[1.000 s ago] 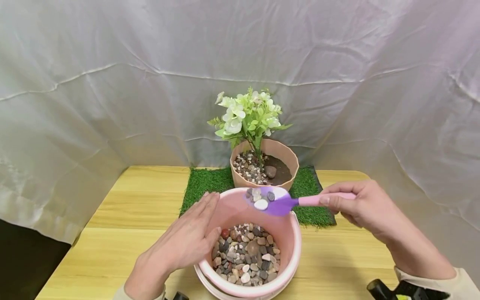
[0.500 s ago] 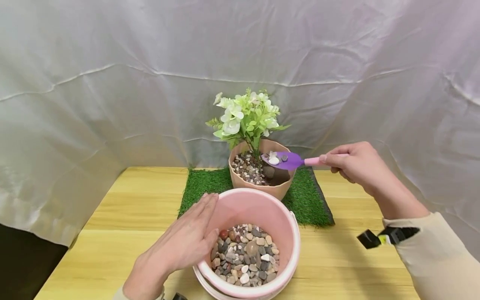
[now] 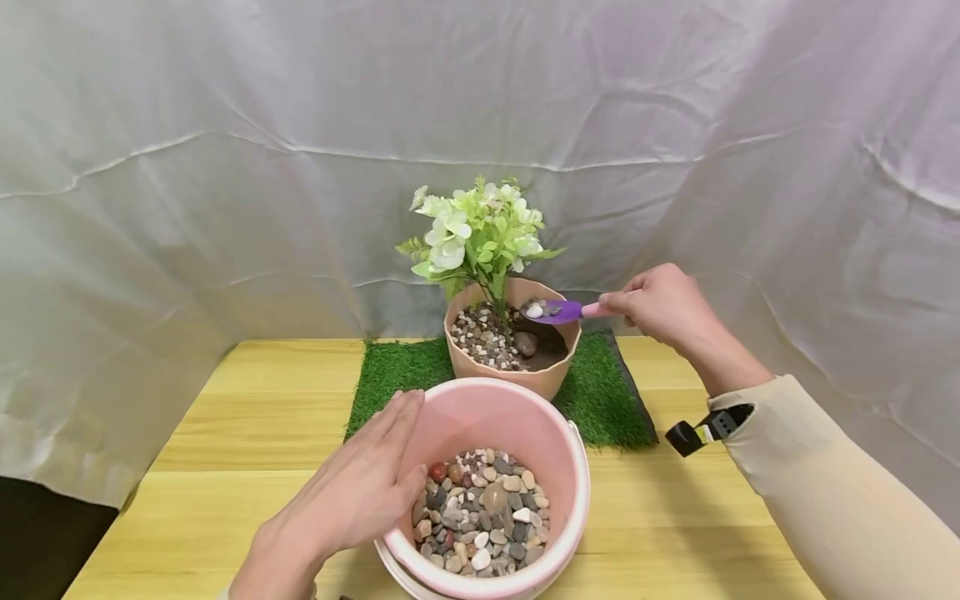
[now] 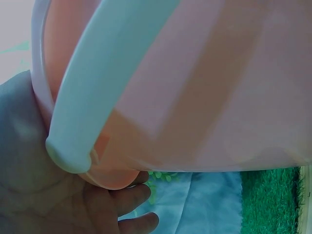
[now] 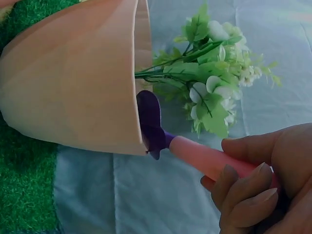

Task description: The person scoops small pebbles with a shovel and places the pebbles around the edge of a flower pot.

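My right hand (image 3: 667,308) grips the pink handle of a small purple-bladed trowel (image 3: 566,312). Its blade, tilted in the right wrist view, reaches over the rim of a peach flowerpot (image 3: 517,382); a few pebbles (image 3: 536,310) show at its tip. White artificial flowers (image 3: 480,233) rise from the pot. Small gravel covers the pot's left side, while a brown stone (image 3: 525,343) lies beside dark soil. With fingers extended, my left hand (image 3: 345,492) rests on the left rim of a pink bucket (image 3: 579,500) holding many mixed pebbles (image 3: 480,517).
The pot stands on a green turf mat (image 3: 607,408) behind the bucket. A wooden table (image 3: 247,417) carries everything. Grey-white cloth (image 3: 300,208) hangs behind and at both sides. The bucket's pale handle (image 4: 97,83) shows in the left wrist view.
My right hand has carried the trowel of pebbles from above the bucket forward to the pot's right side, where the blade is now lower. My left hand keeps its place on the bucket rim.
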Motion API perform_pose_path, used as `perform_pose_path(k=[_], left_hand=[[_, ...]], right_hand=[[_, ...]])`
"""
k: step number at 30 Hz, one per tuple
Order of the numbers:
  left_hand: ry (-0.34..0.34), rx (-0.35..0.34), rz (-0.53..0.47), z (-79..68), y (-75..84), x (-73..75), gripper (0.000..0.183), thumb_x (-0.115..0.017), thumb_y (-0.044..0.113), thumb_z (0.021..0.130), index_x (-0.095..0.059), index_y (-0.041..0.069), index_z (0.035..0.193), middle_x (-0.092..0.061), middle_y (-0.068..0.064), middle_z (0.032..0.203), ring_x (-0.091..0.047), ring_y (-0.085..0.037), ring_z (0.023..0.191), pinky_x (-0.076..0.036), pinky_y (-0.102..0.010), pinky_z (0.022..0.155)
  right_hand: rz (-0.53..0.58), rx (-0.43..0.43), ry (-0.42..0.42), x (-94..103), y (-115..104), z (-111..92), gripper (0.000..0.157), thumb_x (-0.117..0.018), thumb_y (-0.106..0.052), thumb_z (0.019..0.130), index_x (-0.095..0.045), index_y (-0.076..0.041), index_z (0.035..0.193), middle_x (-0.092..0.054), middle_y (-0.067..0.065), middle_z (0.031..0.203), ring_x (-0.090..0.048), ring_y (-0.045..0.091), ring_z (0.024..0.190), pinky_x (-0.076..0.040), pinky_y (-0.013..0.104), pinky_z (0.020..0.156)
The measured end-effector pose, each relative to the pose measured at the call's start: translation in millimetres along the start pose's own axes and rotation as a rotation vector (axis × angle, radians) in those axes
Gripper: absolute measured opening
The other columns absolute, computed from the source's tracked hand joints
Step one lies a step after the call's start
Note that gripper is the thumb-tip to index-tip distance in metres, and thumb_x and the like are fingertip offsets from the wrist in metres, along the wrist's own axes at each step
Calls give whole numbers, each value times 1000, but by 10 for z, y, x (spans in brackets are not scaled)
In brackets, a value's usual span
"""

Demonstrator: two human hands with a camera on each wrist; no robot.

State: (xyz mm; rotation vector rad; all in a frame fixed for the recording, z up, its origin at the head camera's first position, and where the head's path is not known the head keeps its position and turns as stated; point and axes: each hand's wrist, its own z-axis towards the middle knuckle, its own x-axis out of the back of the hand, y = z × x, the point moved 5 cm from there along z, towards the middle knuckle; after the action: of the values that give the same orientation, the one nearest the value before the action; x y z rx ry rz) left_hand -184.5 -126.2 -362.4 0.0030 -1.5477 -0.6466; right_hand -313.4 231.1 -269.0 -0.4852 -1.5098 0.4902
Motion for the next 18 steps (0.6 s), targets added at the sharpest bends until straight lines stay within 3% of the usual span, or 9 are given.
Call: perform_pose_path(k=[3, 6, 13, 18], left_hand=[[-1, 2, -4, -4, 0, 4, 82, -57, 34, 102, -18, 7, 169, -18, -14, 176, -20, -34, 162, -23, -56, 131], [2, 4, -4, -13, -4, 11, 82, -57, 34, 103, -18, 7, 169, -18, -14, 176, -21, -34, 162, -23, -57, 131], [7, 4, 1, -20, -7, 16, 82, -58, 34, 102, -18, 8, 169, -19, -14, 176, -22, -35, 161, -25, -57, 130], [8, -7, 0, -13, -1, 14, 82, -58, 33, 102, -18, 7, 169, -20, -15, 175, -23, -35, 161, -25, -57, 130]], right_hand=[[-58, 20, 30, 5, -80, 14, 33, -70, -47, 97, -87, -20, 87, -34, -8, 49, -28, 13, 50, -24, 28, 44], [-103, 36, 46, 11, -164, 25, 28, -70, -45, 96, -87, -25, 88, -41, -8, 49, -30, 15, 55, -27, 30, 49], [-161, 51, 50, 31, -283, 58, 26, -69, -43, 97, -87, -27, 86, -74, -6, 67, -43, 21, 67, -38, 36, 60], [-188, 54, 41, 51, -327, 77, 24, -71, -40, 95, -87, -24, 85, -71, -2, 63, -42, 22, 63, -38, 37, 57]])
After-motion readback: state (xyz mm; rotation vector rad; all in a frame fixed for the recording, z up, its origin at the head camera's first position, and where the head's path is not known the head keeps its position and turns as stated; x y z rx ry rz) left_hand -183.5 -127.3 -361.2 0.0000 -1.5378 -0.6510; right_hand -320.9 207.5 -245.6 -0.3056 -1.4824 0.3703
